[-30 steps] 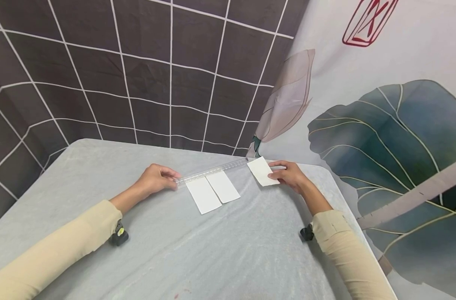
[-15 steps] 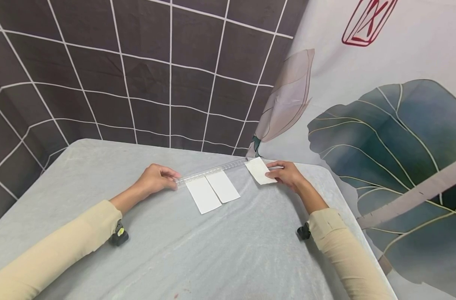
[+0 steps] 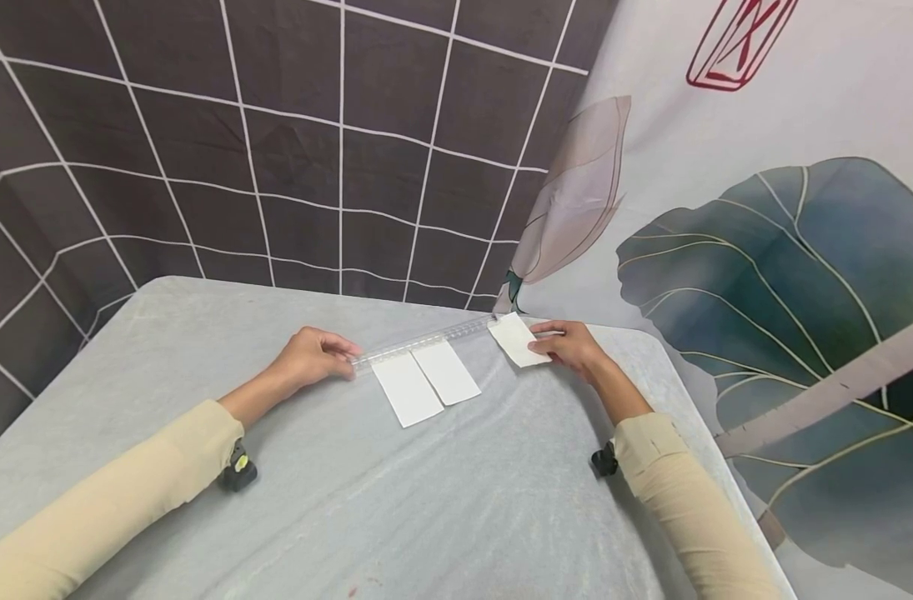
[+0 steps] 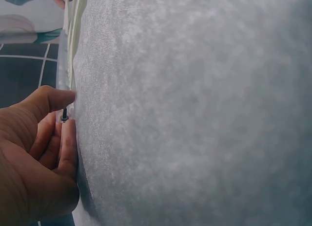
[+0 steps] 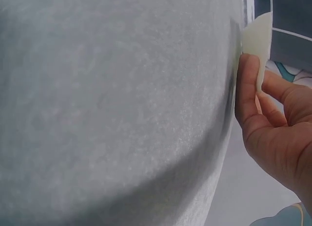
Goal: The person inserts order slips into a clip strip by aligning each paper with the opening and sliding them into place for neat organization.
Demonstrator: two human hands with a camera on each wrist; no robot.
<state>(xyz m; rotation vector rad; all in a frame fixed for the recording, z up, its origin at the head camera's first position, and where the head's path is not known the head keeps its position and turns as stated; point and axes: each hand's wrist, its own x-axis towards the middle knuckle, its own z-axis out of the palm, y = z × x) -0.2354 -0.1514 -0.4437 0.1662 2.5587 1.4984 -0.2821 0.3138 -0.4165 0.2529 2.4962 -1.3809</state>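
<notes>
A clear plastic ruler [image 3: 456, 332] lies slanting across the far part of the table. My left hand [image 3: 315, 358] pinches its left end between thumb and fingers; the left wrist view shows the thumb [image 4: 61, 98] above and the fingers below that end. Two white paper cards, a left one [image 3: 408, 390] and a right one [image 3: 447, 373], lie side by side with their top edges at the ruler. Near the ruler's right end, my right hand [image 3: 572, 348] pinches a third, slightly bent white paper card [image 3: 514, 340] by its right edge. That card's top corner overlaps the ruler's tip.
A pale grey cloth covers the table [image 3: 426, 508]. Behind it hangs a dark curtain [image 3: 291, 150] with white grid lines. A white drape with a printed leaf [image 3: 786, 283] hangs along the right side, close to the table's right edge.
My right hand has moved slightly left with its card, bringing the card nearer to the two lying ones and over the ruler's right end. The left hand and ruler have stayed still.
</notes>
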